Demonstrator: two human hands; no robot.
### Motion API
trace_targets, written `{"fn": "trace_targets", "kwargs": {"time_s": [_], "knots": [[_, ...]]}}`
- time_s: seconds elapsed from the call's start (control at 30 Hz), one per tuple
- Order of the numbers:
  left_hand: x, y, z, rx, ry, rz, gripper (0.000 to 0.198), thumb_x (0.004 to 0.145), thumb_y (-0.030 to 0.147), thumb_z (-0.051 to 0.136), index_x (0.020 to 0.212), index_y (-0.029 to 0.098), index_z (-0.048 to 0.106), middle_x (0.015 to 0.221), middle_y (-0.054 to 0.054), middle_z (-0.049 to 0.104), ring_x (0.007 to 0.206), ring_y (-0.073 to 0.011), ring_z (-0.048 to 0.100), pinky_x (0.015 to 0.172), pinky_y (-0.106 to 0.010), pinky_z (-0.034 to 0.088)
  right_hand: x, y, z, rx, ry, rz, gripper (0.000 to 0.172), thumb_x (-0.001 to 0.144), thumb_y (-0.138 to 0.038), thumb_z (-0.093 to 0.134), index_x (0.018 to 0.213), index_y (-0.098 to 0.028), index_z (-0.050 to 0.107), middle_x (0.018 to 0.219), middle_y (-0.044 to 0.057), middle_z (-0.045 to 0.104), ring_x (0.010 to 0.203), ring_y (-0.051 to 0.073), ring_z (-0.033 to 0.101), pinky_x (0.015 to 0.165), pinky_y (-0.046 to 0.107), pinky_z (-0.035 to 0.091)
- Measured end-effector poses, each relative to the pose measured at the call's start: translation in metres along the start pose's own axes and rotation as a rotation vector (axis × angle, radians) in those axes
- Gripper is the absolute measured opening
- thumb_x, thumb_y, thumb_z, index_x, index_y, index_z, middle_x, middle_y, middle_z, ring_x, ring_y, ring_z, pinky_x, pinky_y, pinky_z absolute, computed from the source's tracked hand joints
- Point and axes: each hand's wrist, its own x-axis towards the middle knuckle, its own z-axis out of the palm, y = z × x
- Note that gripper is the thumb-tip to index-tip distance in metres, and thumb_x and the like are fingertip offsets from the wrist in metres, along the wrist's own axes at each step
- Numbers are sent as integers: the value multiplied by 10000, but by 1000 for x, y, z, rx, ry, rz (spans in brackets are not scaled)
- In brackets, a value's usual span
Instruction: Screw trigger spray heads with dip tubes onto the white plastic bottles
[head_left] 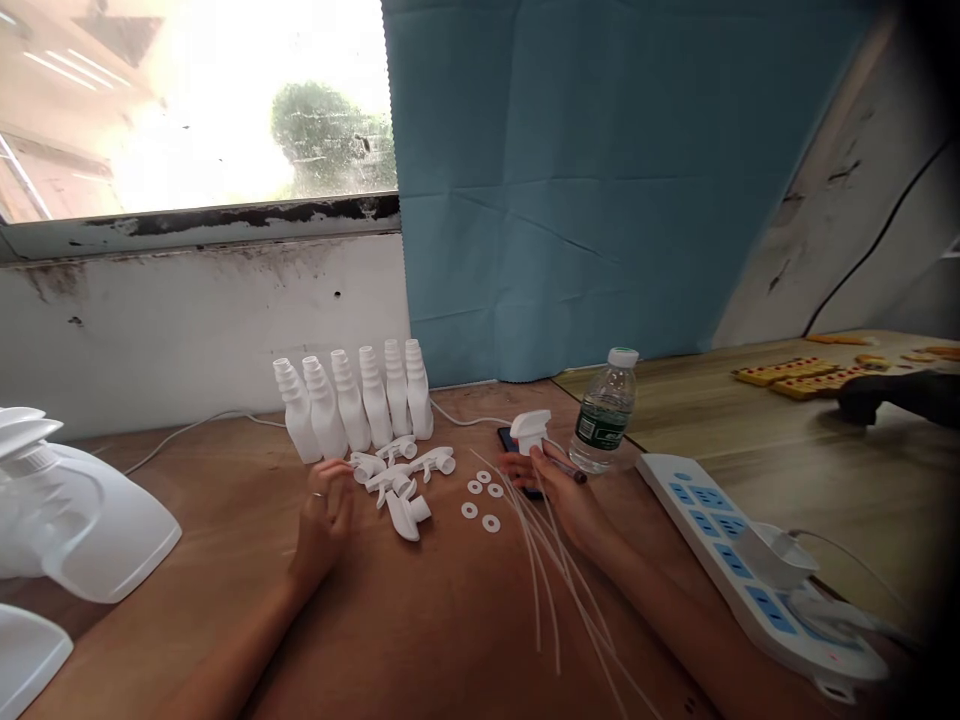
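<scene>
My right hand point(564, 500) grips a white trigger spray head point(531, 428), held upright above the table. Under that hand lies a bundle of thin white tubes point(559, 570), fanning toward me. Partly covered by the hand are a dark phone point(505, 438) and a dark pen-like stick point(571, 472). My left hand point(326, 510), fingers curled and a ring on one, rests beside a loose pile of white trigger spray heads point(394, 482); I see nothing in it. Between the hands lie several small white ring washers point(490, 523).
White spray bottles point(339, 405) without heads stand in a row by the wall. Larger white sprayers point(97, 530) lie at left. At right are a water bottle point(606, 415), a power strip point(720, 560) with plugs, and yellow pieces point(817, 382) on another table.
</scene>
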Motion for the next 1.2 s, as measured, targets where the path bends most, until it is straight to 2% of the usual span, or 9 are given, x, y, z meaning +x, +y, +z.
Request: {"fn": "trace_targets", "kwargs": {"time_s": [0.07, 0.17, 0.33, 0.5, 0.67, 0.8, 1.0, 1.1, 1.2], "knots": [[-12, 24, 6, -75, -135, 146, 150, 913, 156, 500, 1036, 211, 563, 1072, -82, 562, 1044, -216, 560, 934, -369, 461, 2, 3, -3, -158, 52, -106, 428, 827, -562, 626, 1067, -208, 641, 1066, 89, 689, 990, 248, 644, 855, 359, 506], [-30, 60, 15, -272, -370, 250, 242, 916, 86, 462, 1108, 217, 530, 1078, -97, 549, 1037, -209, 549, 911, -350, 462, 2, 4, -7, -396, 117, -238, 425, 845, -557, 593, 1085, -210, 637, 1095, 82, 671, 1045, 274, 612, 914, 384, 469], [-50, 97, 26, -627, -649, -65, 307, 941, 221, 512, 1243, 241, 461, 1166, -116, 512, 1013, -204, 550, 924, -368, 465, -9, -1, 0, -654, 0, -378, 338, 926, -464, 518, 1083, -181, 614, 978, 90, 665, 912, 250, 622, 786, 342, 485], [-52, 95, 36, -971, -592, -426, 716, 814, 479, 697, 1389, 290, 317, 1302, -119, 472, 1048, -222, 552, 920, -371, 477, -33, 0, 25, -862, -426, -618, 219, 901, -317, 607, 1074, -183, 611, 955, 101, 653, 885, 241, 591, 816, 366, 466], [-47, 87, 40, -968, -546, -746, 440, 797, 419, 724, 1119, 169, 560, 978, -76, 640, 896, -207, 618, 797, -318, 515, -52, 3, 40, -819, -680, -558, 445, 931, -502, 528, 1268, -211, 549, 1094, 119, 645, 984, 267, 574, 889, 423, 446], [-39, 81, 41, -1183, -462, -941, 330, 759, 328, 711, 987, 145, 559, 803, -36, 622, 616, -158, 597, 542, -271, 497, -55, -4, 38, -561, -594, -329, 520, 982, -576, 322, 1321, -240, 528, 1115, 99, 635, 946, 227, 607, 854, 377, 476], [-30, 78, 38, -1300, -444, -1017, 256, 785, 328, 689, 872, 119, 570, 668, 4, 537, 458, -50, 417, 392, -155, 257, -59, -7, 40, -311, -530, -95, 218, 938, -416, 542, 1005, -208, 550, 852, 39, 666, 799, 180, 649, 706, 285, 498], [-30, 80, 37, -1278, -474, -1012, 293, 811, 378, 692, 863, 117, 569, 612, 24, 499, 438, -39, 373, 381, -148, 216, -63, -4, 46, -457, -521, -129, 142, 927, -341, 562, 910, -199, 564, 811, 35, 671, 737, 159, 645, 634, 250, 480], [-30, 80, 37, -1257, -476, -1028, 296, 807, 370, 703, 883, 121, 563, 612, 28, 505, 433, -38, 376, 374, -146, 222, -64, -2, 49, -632, -456, -330, 78, 917, -258, 568, 866, -201, 586, 739, 9, 649, 642, 127, 610, 586, 231, 459]]}}
